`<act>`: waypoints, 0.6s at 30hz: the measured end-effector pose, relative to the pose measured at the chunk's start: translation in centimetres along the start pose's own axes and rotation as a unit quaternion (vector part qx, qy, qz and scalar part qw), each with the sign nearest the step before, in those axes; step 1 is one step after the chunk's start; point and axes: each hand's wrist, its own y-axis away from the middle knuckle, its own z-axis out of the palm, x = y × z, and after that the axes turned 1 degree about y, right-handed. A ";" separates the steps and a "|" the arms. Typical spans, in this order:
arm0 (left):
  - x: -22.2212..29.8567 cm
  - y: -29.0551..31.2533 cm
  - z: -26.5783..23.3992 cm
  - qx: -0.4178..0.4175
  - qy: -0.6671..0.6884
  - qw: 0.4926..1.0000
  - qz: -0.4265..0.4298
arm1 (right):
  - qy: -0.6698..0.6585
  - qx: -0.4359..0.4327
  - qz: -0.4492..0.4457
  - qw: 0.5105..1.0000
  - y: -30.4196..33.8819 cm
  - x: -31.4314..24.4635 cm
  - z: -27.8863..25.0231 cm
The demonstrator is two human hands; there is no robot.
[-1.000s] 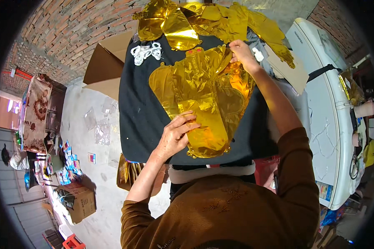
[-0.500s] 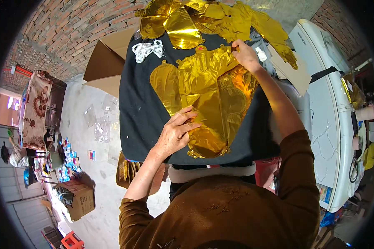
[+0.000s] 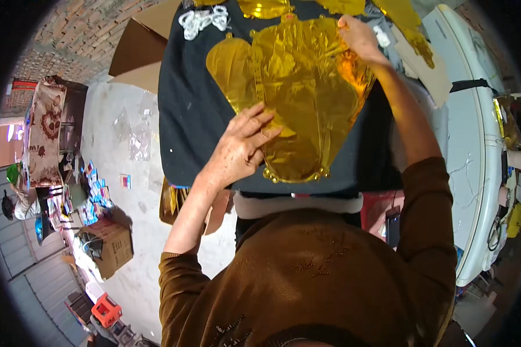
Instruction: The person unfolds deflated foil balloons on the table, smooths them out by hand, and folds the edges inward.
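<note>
A flat, uninflated gold foil balloon (image 3: 295,98) lies on a black cloth-covered table (image 3: 185,127), its rounded lobes spread and its narrow end towards me. My left hand (image 3: 240,141) rests on its left side, fingers stretched over the foil beside a small raised crease. At the far right edge, my right hand (image 3: 362,39) pinches the foil between thumb and fingers. Orange light glows on the foil below that hand. Beyond lie more gold foil pieces (image 3: 266,8), partly cut off by the picture's edge.
A bundle of white string (image 3: 202,22) lies at the table's far left, and a small white bundle (image 3: 382,36) at the right. An open cardboard box (image 3: 136,52) stands left of the table. A white appliance (image 3: 466,133) stands close on the right.
The balloon's right part, creased and folded before, now lies flatter and wider. My right hand still grips its edge, and the left stays on the foil. The whole view has shifted.
</note>
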 end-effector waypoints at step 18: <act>1.3 -1.6 6.1 0.000 -0.093 0.996 -0.018 | -0.078 0.003 -0.059 0.995 1.5 0.4 2.1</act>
